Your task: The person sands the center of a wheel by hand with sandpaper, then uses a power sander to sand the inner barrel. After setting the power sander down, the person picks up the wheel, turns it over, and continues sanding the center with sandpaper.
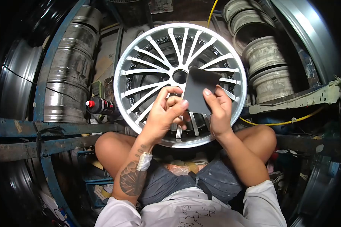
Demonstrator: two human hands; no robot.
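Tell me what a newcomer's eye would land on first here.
Most likely the big silver multi-spoke wheel, filling the middle of the view beyond the person's lap. Next would come the dark sheet held over it in the right hand, with the left hand at its left edge. The red-capped bottle left of the wheel also stands out.

A hand could slip through the openings of that broad silver multi-spoke metal wheel (181, 66), except where the flat dark-grey rectangular sheet (198, 91) screens them, just right of centre. The black red-capped bottle (103, 106) narrows the left-hand gap beside stacked dull-silver metal barrels (69, 72); scuffed pale metal rims (267, 55) crowd the right.
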